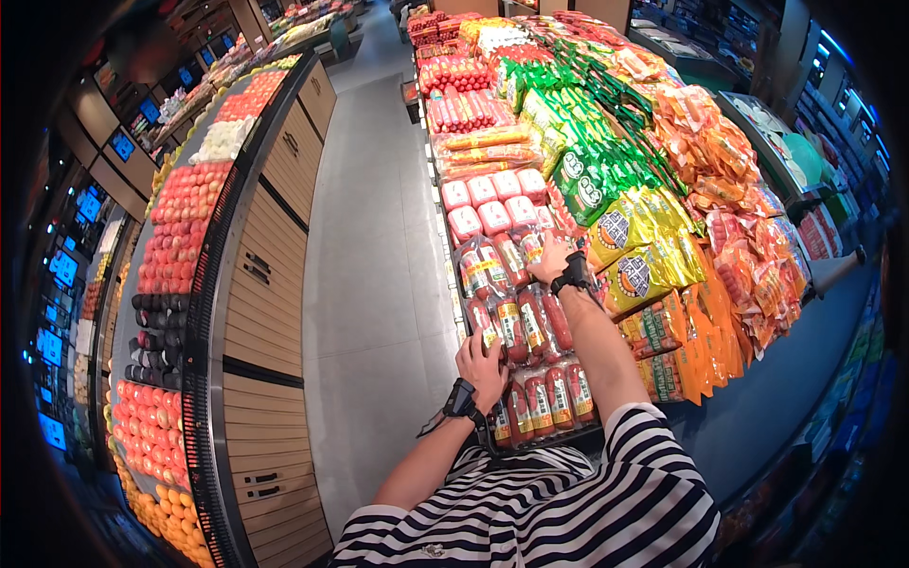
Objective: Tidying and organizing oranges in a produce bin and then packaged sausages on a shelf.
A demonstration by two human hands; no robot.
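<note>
My left hand (pixel 483 370) lies on the aisle side of the display, its fingers bent over the end of a red sausage in clear wrap (pixel 483 318). Whether they grip it is unclear. Farther in, my right hand (pixel 551 260) reaches onto a clear pack of sausages (pixel 531 247); its fingertips partly blend with the wrapping. Between and below the hands are labelled red sausages (pixel 534 321) in rows. Closest to my body, another row of sausages (pixel 548 403) lies in clear packaging. Both wrists wear black straps with small devices.
White-and-red packs (pixel 492 202) sit beyond the sausages. To the right are yellow bags (pixel 634 275), green bags (pixel 586 184), and orange packs (pixel 699 135) in a heap. Across the grey aisle floor (pixel 369 234), a wood-panelled stand (pixel 264 341) holds fruit (pixel 153 426).
</note>
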